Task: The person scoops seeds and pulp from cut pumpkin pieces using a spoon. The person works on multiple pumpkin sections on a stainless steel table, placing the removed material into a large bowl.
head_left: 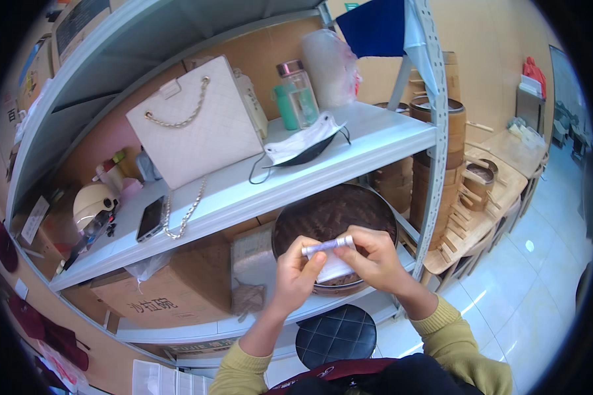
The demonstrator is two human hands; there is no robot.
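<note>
Viewing remotely, clock taken from the held piece: a small pale tube (327,247) with a purplish middle, lying crosswise just below view centre. Left hand (295,270) nearly closed, thumb and fingers pinching one end; right hand (375,258) likewise on the other. I judge the two-ended pinch steadies it and leaves the middle uncovered. White sheet (333,268) just below it, between the hands; I can't tell whether the two join. Palms and most folded fingers hidden from me. Twelve o'clock, behind: dark round tray (336,207), its near side partly covered by the hands. Ten o'clock: handbag (197,125) upright on the shelf (382,141), probably stood so to save room. Six o'clock: black stool (336,336), lower edge cut off by dark clothing.
</note>
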